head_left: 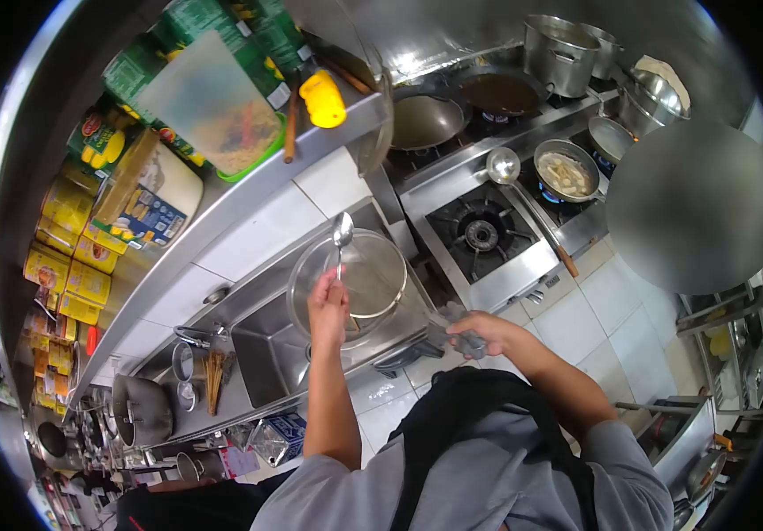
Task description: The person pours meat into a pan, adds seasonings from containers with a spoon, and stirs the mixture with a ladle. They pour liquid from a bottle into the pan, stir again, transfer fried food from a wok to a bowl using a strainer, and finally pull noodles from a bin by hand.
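Note:
My left hand (328, 305) is closed round the handle of a metal spoon (342, 230), whose bowl points up and away from me. Below the spoon, a large round strainer or bowl (380, 257) rests over the metal sink (262, 358). To the right, my right hand (479, 334) grips a greyish, partly see-through object (449, 329), too blurred to name, near the sink's right edge.
Gas burners (481, 234) stand ahead right, with a ladle (504, 165) lying across and a pan of food (566, 173) behind. A shelf (249, 190) holding cans and tubs runs along the left. Another person's dark clothing (196, 506) shows at the lower left.

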A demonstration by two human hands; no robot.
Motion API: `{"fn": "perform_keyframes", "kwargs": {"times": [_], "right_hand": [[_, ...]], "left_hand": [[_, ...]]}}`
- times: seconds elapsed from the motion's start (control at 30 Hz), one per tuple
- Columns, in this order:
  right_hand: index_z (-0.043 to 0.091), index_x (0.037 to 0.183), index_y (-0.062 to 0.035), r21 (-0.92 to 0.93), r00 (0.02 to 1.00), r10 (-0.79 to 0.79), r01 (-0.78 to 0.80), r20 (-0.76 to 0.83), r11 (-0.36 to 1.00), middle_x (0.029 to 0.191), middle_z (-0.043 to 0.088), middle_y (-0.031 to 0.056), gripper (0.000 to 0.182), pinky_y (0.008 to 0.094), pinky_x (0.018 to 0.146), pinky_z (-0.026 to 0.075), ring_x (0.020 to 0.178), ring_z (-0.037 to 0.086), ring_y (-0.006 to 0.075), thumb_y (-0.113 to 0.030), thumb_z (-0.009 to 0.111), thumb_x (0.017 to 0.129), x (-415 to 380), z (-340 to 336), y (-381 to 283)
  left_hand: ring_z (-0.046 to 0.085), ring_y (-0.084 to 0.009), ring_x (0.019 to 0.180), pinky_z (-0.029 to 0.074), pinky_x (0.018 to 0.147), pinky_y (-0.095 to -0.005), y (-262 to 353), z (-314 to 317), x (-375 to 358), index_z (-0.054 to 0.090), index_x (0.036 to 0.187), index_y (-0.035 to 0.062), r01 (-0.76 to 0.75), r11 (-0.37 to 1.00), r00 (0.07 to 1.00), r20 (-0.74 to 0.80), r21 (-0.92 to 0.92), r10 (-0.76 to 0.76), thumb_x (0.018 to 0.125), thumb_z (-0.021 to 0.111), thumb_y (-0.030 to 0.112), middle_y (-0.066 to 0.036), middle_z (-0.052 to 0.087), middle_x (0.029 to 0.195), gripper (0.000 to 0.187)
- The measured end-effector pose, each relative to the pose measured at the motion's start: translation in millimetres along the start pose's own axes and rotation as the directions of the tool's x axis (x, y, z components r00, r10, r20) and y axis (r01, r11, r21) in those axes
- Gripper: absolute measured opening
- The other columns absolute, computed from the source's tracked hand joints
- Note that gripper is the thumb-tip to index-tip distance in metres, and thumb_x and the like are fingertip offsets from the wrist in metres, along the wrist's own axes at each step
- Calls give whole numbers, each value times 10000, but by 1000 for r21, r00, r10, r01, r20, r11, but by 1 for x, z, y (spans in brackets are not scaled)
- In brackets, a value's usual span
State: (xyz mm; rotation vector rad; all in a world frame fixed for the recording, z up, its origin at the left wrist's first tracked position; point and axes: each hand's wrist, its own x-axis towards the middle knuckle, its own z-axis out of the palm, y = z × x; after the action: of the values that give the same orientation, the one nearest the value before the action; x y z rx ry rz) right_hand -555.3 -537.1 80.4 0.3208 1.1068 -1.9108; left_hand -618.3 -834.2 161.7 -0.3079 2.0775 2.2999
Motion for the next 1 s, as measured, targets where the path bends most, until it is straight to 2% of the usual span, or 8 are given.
{"fn": "perform_keyframes", "kwargs": {"times": [0.17,0.33,0.47,0.53,0.57,0.63,0.7,1.0], "right_hand": [[602,1135,-24,-237,999,1,-9,-36,971,1025,644,137,434,402,725,526,914,624,248,-367,675,879,84,11,3],[556,1208,1,-314,878,-212,75,-428,946,1101,628,136,549,377,810,524,995,613,240,-468,595,926,40,-50,18],[575,1176,-62,124,926,-187,238,-327,963,1050,636,88,434,350,729,544,929,624,200,-427,572,941,17,-105,42],[596,1116,-103,151,902,-182,259,-392,954,943,650,62,348,341,646,551,796,641,186,-403,573,939,-2,-143,67],[603,1087,-102,178,868,-140,251,-476,952,895,653,62,330,338,602,550,720,644,184,-394,577,937,-7,-144,72],[610,1016,-91,114,765,-197,332,-613,937,832,652,61,307,326,529,525,643,634,182,-385,568,939,-1,-163,95],[608,993,-78,230,796,-161,352,-584,907,785,647,63,311,315,484,495,606,630,188,-381,563,939,-14,-153,89],[608,1013,-34,361,789,-79,365,-610,858,861,651,98,329,331,549,508,681,643,208,-351,591,927,-51,-196,137]], "left_hand": [[482,-45,653,401,611,-201,42,-43,-34,684,1130,39,-309,899,950,49,310,309,972,570,160,39,556,722,229],[540,-73,692,442,642,-218,131,-115,-95,676,1147,-13,-611,613,606,-202,501,769,928,625,120,-18,638,788,261],[624,-167,895,515,772,-296,217,-159,-138,621,1234,-26,-143,93,231,-58,985,971,946,526,30,-102,687,1016,308],[625,-241,1088,490,910,-329,240,-191,-144,594,1268,-21,-9,18,322,-14,1000,947,952,436,-18,-185,635,1234,353],[626,-235,1083,483,926,-331,256,-211,-134,584,1285,-8,-55,302,375,-260,952,890,955,413,-19,-183,658,1185,371],[658,-216,962,515,853,-322,277,-266,-110,600,1254,3,258,-274,376,165,926,912,945,526,72,-168,664,1155,324],[638,-290,759,521,703,-411,298,-122,-119,632,1188,-37,380,-138,534,-96,915,840,941,541,195,-192,684,959,351],[657,-354,852,530,752,-448,303,-80,-60,620,1159,-59,162,72,687,-165,984,708,954,568,324,-264,662,1012,438]]}}
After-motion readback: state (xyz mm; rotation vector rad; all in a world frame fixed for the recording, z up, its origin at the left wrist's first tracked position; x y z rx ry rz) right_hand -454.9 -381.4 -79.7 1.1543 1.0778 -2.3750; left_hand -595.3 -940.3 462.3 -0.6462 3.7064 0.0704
